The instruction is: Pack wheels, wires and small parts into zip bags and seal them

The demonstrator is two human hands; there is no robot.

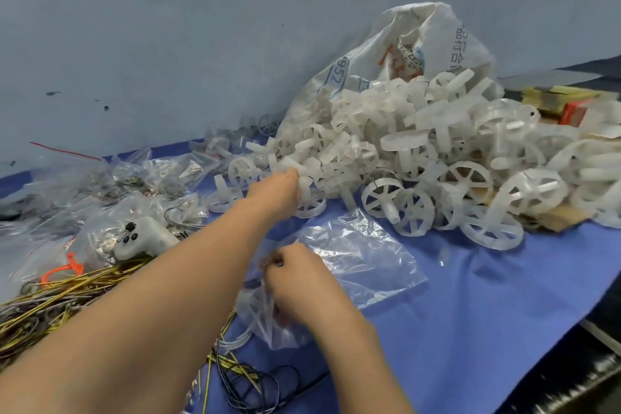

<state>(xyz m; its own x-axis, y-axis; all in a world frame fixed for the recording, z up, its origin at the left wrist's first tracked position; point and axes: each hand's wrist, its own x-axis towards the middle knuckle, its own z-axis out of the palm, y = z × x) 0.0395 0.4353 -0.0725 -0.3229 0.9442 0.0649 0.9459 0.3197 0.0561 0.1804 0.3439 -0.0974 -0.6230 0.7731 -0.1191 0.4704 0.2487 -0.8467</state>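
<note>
Zip bag: a clear zip bag (353, 265) lies flat and crumpled on the blue cloth at the centre of the frame, its near corner bunched under the right hand (295, 282).
Right grip: fingers curled in, pinching the bag's edge at lower centre; some thin white pieces show through the plastic below the hand.
Left grip: the left hand (275, 191) reaches up to the near edge of the wheel heap; its fingers are buried among the wheels, so I cannot tell whether they have closed on one.
Wheels: a big heap of translucent white spoked wheels (420, 158) spills across the right half of the frame from a printed white sack (403, 50) slumped against the wall.
Wires: yellow and grey wires (50, 306) sprawl at lower left; dark wires (255, 383) coil at the bottom edge.
Filled bags: a litter of clear packed bags (100, 185) at mid left, with a white handheld device (141, 239) lying on them.
Worktop: covered in blue cloth (487, 296), falling away at lower right.
Room: a scuffed pale blue-grey wall (168, 44) fills the upper frame; yellow and red boxes (564, 101) sit at the far right.
</note>
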